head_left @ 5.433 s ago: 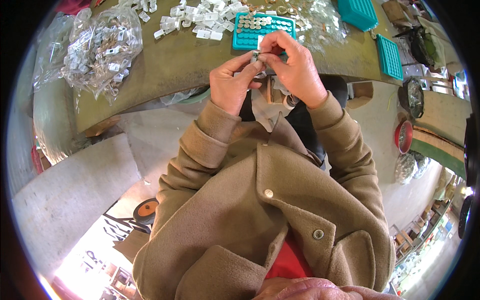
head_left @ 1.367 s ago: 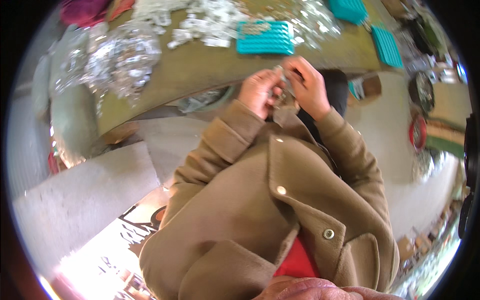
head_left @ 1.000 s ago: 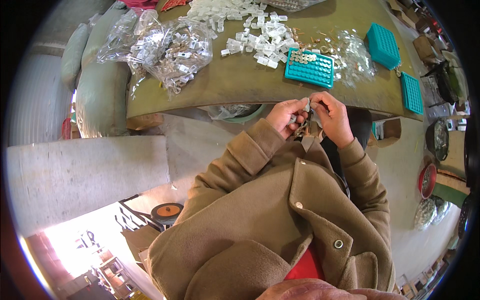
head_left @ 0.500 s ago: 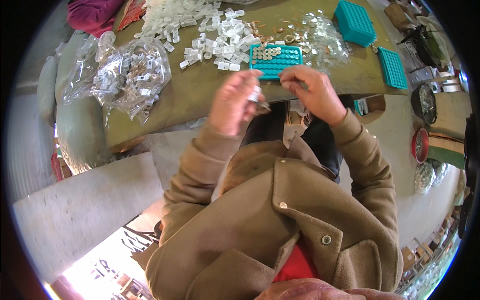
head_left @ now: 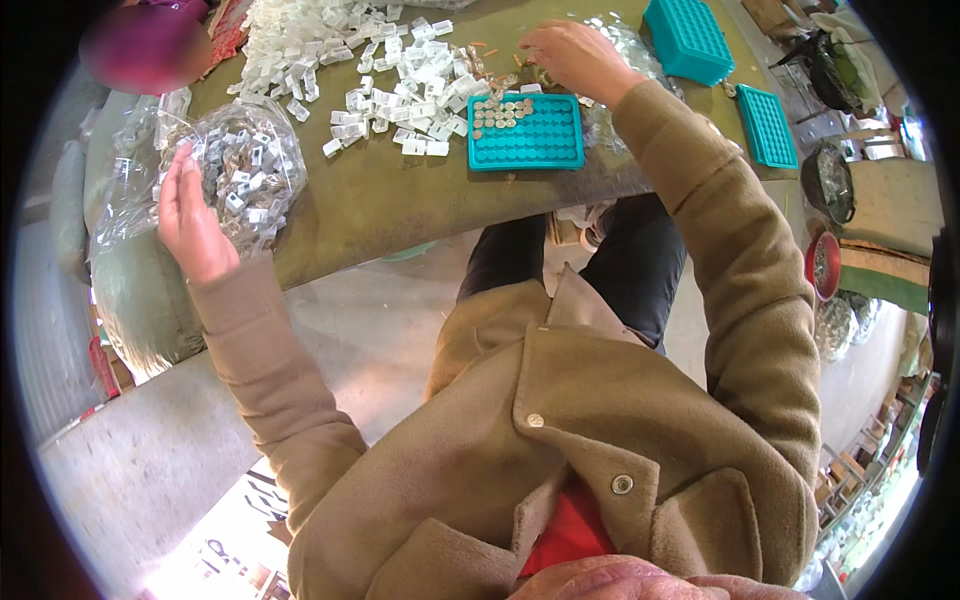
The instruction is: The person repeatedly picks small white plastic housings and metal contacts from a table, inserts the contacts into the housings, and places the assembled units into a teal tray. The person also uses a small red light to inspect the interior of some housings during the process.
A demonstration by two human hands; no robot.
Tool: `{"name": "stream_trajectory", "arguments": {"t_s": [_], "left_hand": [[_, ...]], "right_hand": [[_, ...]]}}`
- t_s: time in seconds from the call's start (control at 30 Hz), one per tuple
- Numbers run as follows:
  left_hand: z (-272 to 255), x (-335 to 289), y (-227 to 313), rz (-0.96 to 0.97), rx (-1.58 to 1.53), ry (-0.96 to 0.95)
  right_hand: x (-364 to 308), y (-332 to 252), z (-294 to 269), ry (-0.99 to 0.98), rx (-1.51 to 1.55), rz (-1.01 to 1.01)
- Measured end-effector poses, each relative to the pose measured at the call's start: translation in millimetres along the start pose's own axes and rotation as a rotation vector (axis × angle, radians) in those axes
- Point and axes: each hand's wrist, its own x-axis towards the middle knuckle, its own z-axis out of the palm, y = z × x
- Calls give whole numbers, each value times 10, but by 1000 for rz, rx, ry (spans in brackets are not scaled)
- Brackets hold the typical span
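My left hand is at the left, against the near side of a clear plastic bag filled with small white-and-metal assembled pieces. Its fingers are stretched out, with nothing seen in them. Beyond the teal tray, my right hand reaches down into small coppery metal parts. Its fingers are bent and drawn together; whatever is between the tips is hidden. The teal tray lies flat near the table's front edge, with several round silvery discs in its far-left pockets.
A large heap of clear-white plastic housings covers the table's far left and middle. Shiny flat pieces spread beyond my right hand. A stack of teal trays and a single teal tray are at the right. Purple cloth shows at far left.
My hands have moved apart from in front of the tray. The left went to the bag and no longer shows the white piece it held; the right went beyond the tray.
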Motion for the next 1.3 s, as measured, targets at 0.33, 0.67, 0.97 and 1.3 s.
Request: {"name": "stream_trajectory", "arguments": {"t_s": [0.33, 0.67, 0.97, 1.3], "left_hand": [[1026, -1184, 109, -538, -484, -543], [1433, -1297, -5, -715, -841, -656], [1343, -1532, 6, -957, -812, -712], [1478, -1869, 63, -763, -626, -475]], "right_hand": [[143, 75, -289, 206, 33, -323], [-277, -1146, -556, 98, 893, 114], [-670, -1255, -362, 101, 1385, 321], [-975, -1397, -197, 273, 1348, 471]]}}
